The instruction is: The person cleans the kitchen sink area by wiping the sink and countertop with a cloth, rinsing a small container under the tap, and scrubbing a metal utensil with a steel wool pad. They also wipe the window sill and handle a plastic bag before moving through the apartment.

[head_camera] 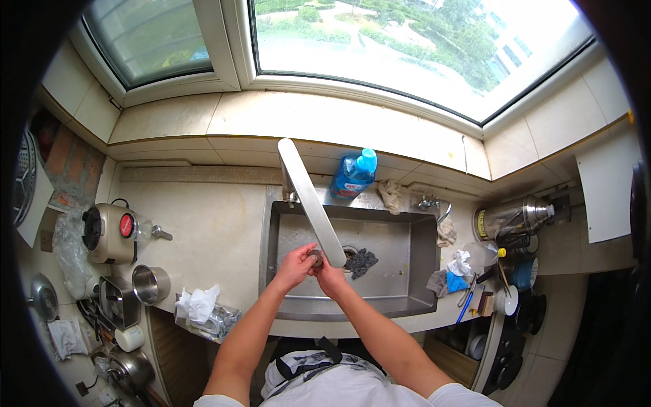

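Over the steel sink [391,290] my two hands meet under the end of the long faucet [311,203]. The fingers of my left hand [296,268] grip a small round brownish object [316,258], too small to name for certain. From the other side, my right hand [331,280] holds it too, some of its fingers hidden by the faucet tip. Right of my hands, a dark grey scrubbing cloth or pad [362,263] lies on the sink floor, partly covering the drain [350,251].
A blue pump bottle [353,174] and a crumpled rag [390,196] stand behind the sink. To the left are a steel pot [151,285], a countertop appliance [109,233] and a tissue pack [203,313]. Rightward lie a blue cloth [456,281], a blue pen-like stick [465,307] and a metal flask [508,221].
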Demonstrator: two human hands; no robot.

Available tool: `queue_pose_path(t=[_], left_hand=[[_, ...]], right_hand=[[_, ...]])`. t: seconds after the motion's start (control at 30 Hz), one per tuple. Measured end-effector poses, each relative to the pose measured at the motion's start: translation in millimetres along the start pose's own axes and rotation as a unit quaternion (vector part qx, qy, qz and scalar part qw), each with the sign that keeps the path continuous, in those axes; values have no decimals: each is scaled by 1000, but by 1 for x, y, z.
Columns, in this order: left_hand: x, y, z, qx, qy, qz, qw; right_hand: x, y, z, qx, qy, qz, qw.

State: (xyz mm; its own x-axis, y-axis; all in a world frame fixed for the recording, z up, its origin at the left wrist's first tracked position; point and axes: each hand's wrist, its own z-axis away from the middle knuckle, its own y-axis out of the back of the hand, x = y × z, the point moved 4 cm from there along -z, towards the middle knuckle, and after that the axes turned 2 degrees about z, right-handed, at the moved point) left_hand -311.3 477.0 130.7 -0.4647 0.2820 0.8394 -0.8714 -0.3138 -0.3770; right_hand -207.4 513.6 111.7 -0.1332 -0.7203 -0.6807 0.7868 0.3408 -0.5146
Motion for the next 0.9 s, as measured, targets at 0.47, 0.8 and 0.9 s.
queue_pose_path(t=[0.47, 0.8, 0.9], left_hand=[[17, -39, -1, 7, -11, 61, 998], [-15, -15, -4, 39, -79, 7, 996], [-6, -16, 9, 42, -137, -52, 988]], right_hand=[[-11, 11, 5, 38, 23, -75, 996], [-27, 0, 15, 18, 2, -112, 994], [-39, -15, 16, -7, 18, -118, 993]])
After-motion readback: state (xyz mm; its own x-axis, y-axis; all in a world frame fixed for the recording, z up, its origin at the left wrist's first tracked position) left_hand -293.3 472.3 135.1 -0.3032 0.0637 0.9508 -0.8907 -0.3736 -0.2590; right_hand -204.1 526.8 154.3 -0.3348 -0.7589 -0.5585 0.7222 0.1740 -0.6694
